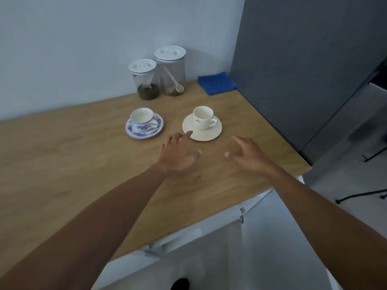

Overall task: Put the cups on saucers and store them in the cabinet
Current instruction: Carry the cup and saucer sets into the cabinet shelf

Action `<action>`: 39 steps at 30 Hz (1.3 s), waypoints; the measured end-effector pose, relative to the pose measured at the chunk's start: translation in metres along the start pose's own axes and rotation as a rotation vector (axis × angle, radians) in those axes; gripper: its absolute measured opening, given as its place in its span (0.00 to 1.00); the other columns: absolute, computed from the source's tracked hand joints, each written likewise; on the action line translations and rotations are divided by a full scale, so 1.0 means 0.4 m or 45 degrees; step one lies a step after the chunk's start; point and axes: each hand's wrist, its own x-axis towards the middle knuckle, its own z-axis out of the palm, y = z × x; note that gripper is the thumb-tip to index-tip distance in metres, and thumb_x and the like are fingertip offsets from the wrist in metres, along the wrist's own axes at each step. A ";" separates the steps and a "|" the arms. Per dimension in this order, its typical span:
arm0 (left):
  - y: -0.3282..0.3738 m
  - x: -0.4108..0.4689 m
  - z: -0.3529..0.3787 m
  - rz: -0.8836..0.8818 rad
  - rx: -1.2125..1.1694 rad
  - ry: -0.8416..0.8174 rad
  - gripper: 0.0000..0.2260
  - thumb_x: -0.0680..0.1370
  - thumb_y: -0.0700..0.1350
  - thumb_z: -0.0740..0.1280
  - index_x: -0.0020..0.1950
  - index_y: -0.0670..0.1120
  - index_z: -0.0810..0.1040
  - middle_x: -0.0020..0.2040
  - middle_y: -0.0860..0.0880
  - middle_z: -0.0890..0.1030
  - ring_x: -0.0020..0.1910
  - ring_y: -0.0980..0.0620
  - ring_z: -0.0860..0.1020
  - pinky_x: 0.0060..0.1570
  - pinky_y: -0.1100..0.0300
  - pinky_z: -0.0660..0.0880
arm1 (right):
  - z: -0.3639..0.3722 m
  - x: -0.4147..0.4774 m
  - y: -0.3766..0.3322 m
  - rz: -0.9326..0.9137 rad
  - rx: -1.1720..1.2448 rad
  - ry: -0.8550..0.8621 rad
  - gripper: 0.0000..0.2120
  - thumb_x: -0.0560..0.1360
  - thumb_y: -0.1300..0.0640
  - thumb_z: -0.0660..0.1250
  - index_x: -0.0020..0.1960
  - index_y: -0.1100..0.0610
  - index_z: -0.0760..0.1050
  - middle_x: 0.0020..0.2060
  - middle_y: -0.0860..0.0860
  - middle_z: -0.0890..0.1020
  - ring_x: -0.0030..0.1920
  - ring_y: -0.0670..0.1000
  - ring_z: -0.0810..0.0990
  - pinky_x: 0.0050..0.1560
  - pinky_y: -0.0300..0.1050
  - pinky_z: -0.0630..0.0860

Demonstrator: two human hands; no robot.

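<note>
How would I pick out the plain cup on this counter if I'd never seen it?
Start at the wooden countertop and find the two cups on saucers in front of the storage jars. The plain white cup stands on the cream saucer nearer the grey panel. Unlike the blue-patterned cup beside it, it has no floral pattern, only a small dark mark.

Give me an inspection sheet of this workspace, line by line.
Surface: wooden countertop, bare around the crockery.
Job's things: blue-patterned cup on its matching saucer; white cup on the white saucer.
Clutter: two lidded jars, blue cloth.
Grippers: left hand open, fingertip at the white saucer's rim; right hand open, empty.
Cables: nothing seen.
Surroundings: grey panel, white cabinet door below.
</note>
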 end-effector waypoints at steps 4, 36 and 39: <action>-0.053 0.159 -0.007 -0.045 0.002 -0.018 0.34 0.75 0.64 0.62 0.78 0.57 0.55 0.75 0.46 0.64 0.73 0.40 0.60 0.71 0.45 0.58 | -0.002 0.160 -0.034 0.080 0.043 -0.055 0.38 0.75 0.40 0.67 0.80 0.47 0.55 0.77 0.53 0.62 0.75 0.56 0.64 0.72 0.54 0.66; -0.053 -0.072 -0.036 0.118 -0.903 -0.298 0.33 0.74 0.43 0.74 0.75 0.53 0.63 0.65 0.57 0.74 0.64 0.54 0.74 0.64 0.58 0.74 | 0.055 -0.074 -0.091 -0.002 0.748 -0.112 0.29 0.72 0.52 0.76 0.68 0.40 0.70 0.56 0.45 0.83 0.50 0.45 0.81 0.31 0.37 0.74; -0.027 -0.216 -0.022 0.115 -0.968 -0.302 0.29 0.74 0.42 0.74 0.73 0.51 0.68 0.64 0.53 0.77 0.63 0.53 0.77 0.61 0.59 0.76 | 0.068 -0.204 -0.074 -0.007 0.816 -0.168 0.29 0.73 0.57 0.75 0.71 0.45 0.69 0.48 0.50 0.82 0.33 0.44 0.74 0.26 0.38 0.69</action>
